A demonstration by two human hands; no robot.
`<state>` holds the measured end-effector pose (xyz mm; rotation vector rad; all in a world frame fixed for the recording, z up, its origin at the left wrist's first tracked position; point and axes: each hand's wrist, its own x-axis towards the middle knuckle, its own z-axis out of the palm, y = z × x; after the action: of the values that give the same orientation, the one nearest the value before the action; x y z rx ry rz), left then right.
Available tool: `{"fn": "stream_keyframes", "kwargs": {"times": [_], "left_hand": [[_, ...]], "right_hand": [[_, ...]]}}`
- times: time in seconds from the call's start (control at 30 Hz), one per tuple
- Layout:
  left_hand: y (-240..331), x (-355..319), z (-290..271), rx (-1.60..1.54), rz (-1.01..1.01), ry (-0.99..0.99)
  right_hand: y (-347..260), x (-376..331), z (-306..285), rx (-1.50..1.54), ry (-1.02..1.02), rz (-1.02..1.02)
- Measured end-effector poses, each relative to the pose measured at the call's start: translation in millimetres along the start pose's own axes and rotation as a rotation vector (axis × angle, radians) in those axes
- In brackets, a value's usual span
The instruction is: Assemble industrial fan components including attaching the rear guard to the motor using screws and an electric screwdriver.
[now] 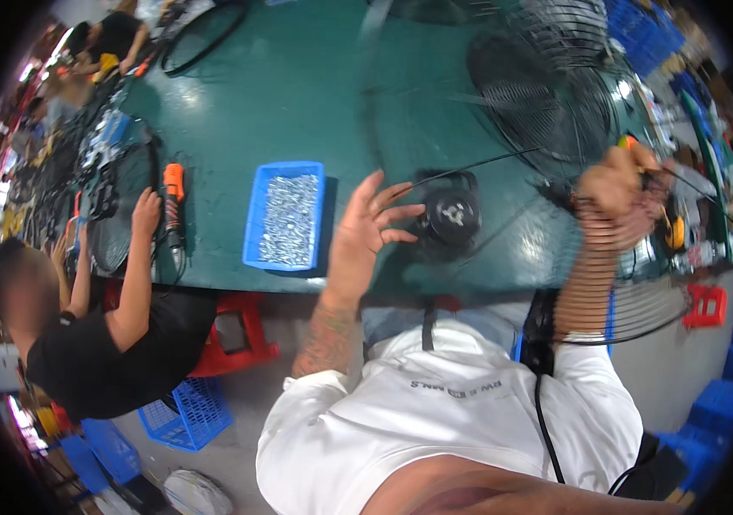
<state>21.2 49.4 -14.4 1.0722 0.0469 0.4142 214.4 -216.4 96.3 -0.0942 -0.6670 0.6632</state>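
My left hand [361, 233] is open over the front of the green table, fingers spread and the fingertips beside a round black motor [452, 218]. A thin dark rod or cord [478, 163] runs from near those fingers toward the right. To the right, my right hand [611, 190] is closed on a black wire fan guard [633, 296], whose curved wires cross my forearm and hang past the table edge. Motion smears the guard and hides the exact grip. An orange and yellow-green object [627, 142] shows just behind my right fist; whether I hold it is unclear.
A blue tray [249, 219] of small metal screws stands left of my left hand. Farther left lies an orange power screwdriver [174, 184]. More fan guards [547, 103] lie at the back right. A person in black [118, 343] works at the left, beside a red stool [242, 335].
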Motion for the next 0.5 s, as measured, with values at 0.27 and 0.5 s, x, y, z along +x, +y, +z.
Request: {"fn": "stream_keyframes", "kwargs": {"times": [0.27, 0.5], "left_hand": [[34, -39, -45, -0.053, -0.237, 0.268], [15, -54, -53, 0.01, -0.351, 0.261]], "right_hand": [[-4, -83, -61, -0.415, 0.499, 0.144], [-11, -118, -78, -0.654, 0.717, 0.314]]}}
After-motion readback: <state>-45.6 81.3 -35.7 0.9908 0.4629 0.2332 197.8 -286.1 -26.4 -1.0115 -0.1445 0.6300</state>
